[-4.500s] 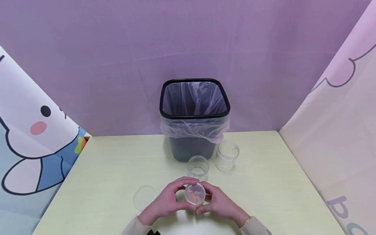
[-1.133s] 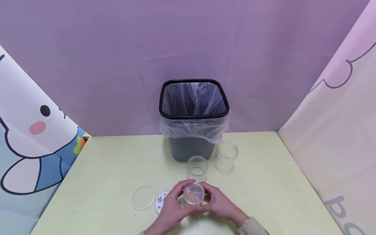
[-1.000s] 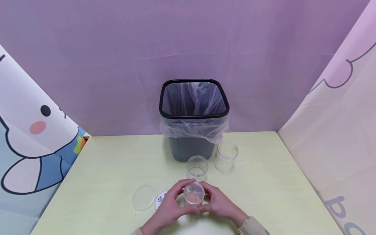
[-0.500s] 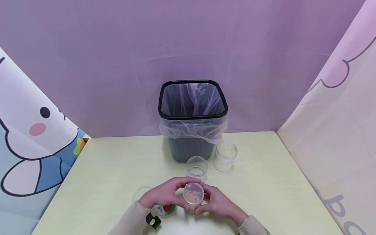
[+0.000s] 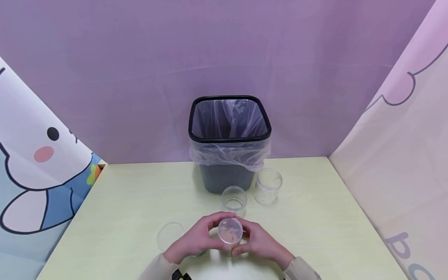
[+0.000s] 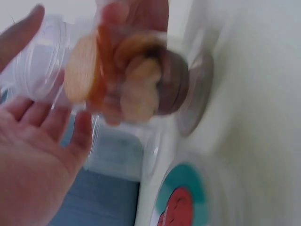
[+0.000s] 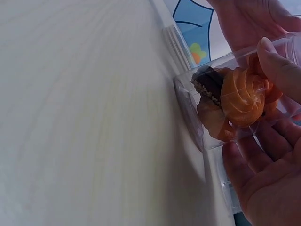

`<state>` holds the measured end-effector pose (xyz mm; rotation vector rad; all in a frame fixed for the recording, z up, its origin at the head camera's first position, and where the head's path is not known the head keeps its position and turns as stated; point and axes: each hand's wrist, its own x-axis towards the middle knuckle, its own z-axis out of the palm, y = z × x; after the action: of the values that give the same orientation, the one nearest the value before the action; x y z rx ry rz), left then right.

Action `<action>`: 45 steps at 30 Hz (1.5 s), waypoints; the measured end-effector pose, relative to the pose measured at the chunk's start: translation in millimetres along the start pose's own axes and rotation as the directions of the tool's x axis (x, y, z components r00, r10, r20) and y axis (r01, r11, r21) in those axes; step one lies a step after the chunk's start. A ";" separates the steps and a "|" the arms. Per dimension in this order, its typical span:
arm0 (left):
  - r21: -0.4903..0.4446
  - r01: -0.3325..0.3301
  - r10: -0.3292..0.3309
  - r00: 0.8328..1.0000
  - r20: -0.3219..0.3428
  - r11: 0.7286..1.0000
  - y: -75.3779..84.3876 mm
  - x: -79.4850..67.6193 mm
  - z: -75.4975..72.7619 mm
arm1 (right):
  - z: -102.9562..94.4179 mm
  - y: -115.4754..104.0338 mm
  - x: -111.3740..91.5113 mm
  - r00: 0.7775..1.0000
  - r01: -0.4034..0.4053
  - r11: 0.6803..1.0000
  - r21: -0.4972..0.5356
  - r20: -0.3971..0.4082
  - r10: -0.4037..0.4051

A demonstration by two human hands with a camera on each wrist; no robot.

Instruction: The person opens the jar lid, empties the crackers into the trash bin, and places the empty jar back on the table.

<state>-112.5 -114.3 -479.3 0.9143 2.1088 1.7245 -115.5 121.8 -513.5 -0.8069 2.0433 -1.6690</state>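
Both hands hold a clear plastic jar with cookies in it, upright at the table's front middle. Orange-brown swirled cookies and a dark one show through its wall. My left hand curves round its left side, thumb at the front. On the right side, my right hand has its fingers and thumb round the wall. The jar's top looks cloudy and translucent; whether an inner cover sits there I cannot tell. A round lid with a red and green picture lies beside the jar, mostly hidden by my left hand in the head view.
Two clear jars stand behind the hands, one nearer and one farther right. A grey bin with a black rim and a plastic liner stands at the back. A clear round disc or ring lies at left.
My left hand has shifted back and forth round the jar, covering and uncovering the picture lid. My right hand keeps its hold, and the jar stays in about the same place.
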 end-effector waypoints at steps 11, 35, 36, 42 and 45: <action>0.063 0.103 -0.076 0.938 -0.338 0.993 8.6 -16.3 39.4 | 0.6 0.0 -1.2 1.000 -0.010 1.000 -0.019 -0.012 0.009; -0.023 -0.042 0.045 0.988 0.151 0.999 -7.4 12.3 -7.5 | -1.8 0.0 -0.8 1.000 -0.010 1.000 -0.003 0.007 0.010; -0.031 -0.036 0.040 0.987 0.158 0.999 -7.6 12.9 -8.2 | -1.9 0.0 -0.9 1.000 -0.010 1.000 -0.002 0.008 0.010; -0.035 -0.002 0.005 0.994 0.110 0.999 -7.4 10.1 -4.2 | -2.2 0.5 -0.9 1.000 -0.007 1.000 0.001 0.017 0.007; -0.013 -0.018 0.019 1.000 0.023 1.000 -7.2 5.3 3.0 | -2.5 0.1 -0.2 1.000 -0.004 1.000 0.002 0.017 0.004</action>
<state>-117.1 -109.4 -486.0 0.9485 2.0781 1.7259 -117.0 123.8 -513.1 -0.8126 2.0302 -1.6560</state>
